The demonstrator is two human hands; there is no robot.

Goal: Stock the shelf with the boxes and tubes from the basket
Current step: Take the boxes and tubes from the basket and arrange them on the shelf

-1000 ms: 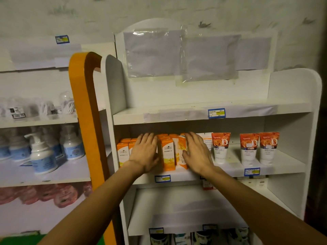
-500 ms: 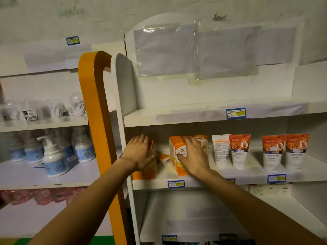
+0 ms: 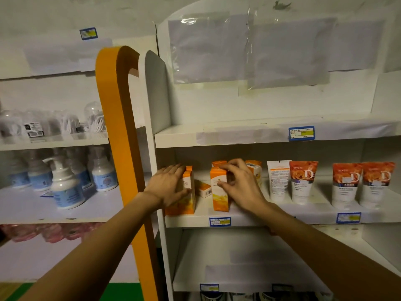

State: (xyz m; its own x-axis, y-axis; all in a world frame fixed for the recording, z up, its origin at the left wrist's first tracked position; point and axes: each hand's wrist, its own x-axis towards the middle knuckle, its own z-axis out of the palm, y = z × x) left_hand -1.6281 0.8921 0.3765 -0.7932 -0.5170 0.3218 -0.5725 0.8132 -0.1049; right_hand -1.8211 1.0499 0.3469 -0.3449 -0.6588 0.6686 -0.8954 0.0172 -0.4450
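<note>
Orange-and-white boxes stand on the middle shelf [image 3: 271, 216] of a white rack. My left hand [image 3: 168, 186] lies flat against the left group of boxes [image 3: 188, 196] by the rack's side wall. My right hand [image 3: 240, 185] grips the top of an upright orange box [image 3: 218, 192] near the shelf's front. One small box [image 3: 204, 189] lies on its side between the two groups. More orange boxes [image 3: 253, 168] stand behind my right hand. White tubes with orange rose tops [image 3: 302, 181] stand to the right. The basket is out of view.
An orange panel [image 3: 117, 135] divides this rack from a left rack holding pump bottles [image 3: 65, 185] and clear packets [image 3: 32, 124]. The upper shelf [image 3: 238, 135] and the lower shelf [image 3: 238, 276] carry price tags; dark items show at the bottom edge.
The boxes, packed in one row a second ago, now stand split into two groups with a gap. My left hand slid its group left; my right hand now grips one box's top.
</note>
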